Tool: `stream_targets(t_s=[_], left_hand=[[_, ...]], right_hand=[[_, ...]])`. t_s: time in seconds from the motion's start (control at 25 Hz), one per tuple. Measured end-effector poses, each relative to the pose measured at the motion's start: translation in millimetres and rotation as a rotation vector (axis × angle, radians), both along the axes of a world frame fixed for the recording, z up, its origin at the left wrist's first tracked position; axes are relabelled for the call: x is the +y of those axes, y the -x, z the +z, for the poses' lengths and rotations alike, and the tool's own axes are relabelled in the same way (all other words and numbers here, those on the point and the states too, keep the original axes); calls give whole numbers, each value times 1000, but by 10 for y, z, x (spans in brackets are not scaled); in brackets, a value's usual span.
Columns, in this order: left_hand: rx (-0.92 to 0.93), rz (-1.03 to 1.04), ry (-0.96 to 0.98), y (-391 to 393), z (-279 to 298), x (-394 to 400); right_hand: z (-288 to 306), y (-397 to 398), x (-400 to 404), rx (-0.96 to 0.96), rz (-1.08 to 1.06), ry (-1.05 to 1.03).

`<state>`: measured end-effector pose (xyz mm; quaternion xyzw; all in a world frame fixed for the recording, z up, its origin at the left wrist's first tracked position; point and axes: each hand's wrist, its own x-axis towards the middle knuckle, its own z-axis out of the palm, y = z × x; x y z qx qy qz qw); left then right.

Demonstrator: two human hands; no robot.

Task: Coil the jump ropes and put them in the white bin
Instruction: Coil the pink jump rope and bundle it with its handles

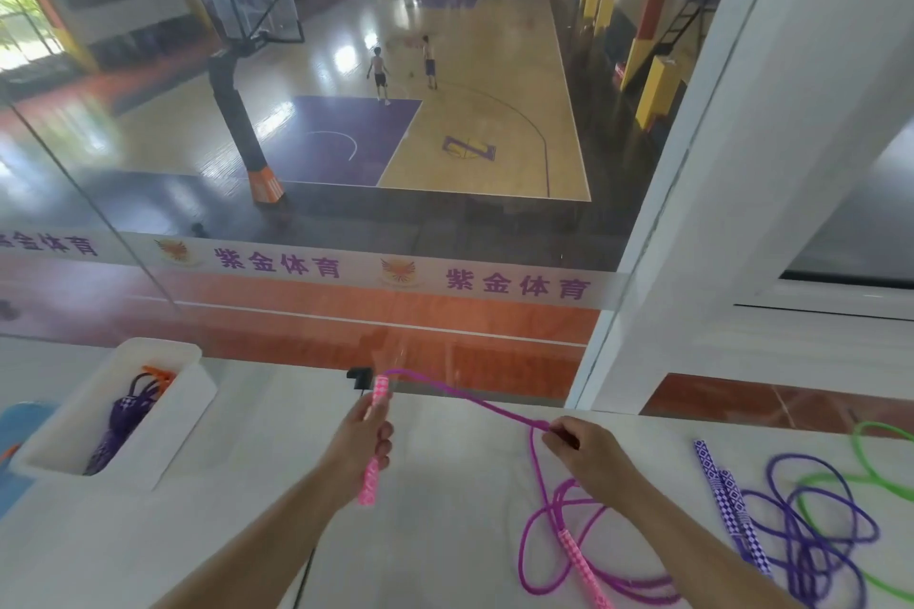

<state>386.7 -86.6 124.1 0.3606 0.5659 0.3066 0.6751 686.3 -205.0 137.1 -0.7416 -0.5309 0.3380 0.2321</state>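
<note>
Counter [445,485]: we see a pale stone-look top running left to right; its far edge butts a glass wall [346,213] that overlooks a basketball court below.
Right end: a white post [717,213] rises at the far right corner, closing that side.
Open room: we note bare counter between bin and hands, and more along the near edge, left of centre.
Bin [188,391]: white, at the far left corner, set at a slant; inside we see a coiled purple rope and an orange one [158,376].
Left hand [363,440]: forearm reaching in from the near edge, fingers wrapped round a pink handle [374,440] held nearly upright close to the far edge, its ends showing above and below the fist.
Right hand [583,445]: reaching in from the near right, fingertips pinching the pink rope [460,393] above mid-counter.
Pink rope: taut in the air from the handle top across to the right hand, then dropping to loose loops on the counter by the near edge; its second handle [583,564] lies among them.
Purple rope [811,529]: loose loops toward the right end, checkered handles side by side.
Green rope [880,485]: at the far right, overlapping the purple rope and running out of view.
</note>
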Motion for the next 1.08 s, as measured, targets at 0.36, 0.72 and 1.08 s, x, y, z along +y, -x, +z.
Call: stream_targets(t_s=[0.36,0.72,1.08], left_hand=[[-66,120,98,-10,-8,99],[-145,-204,266,-915,-141,-652],[-181,-203,288,-1070,-139,-801]], right_hand=[[-106,-94,-66,383,-329,8],[-242,478,-21,625,-299,90],[-172,513,-192,320,12,38]])
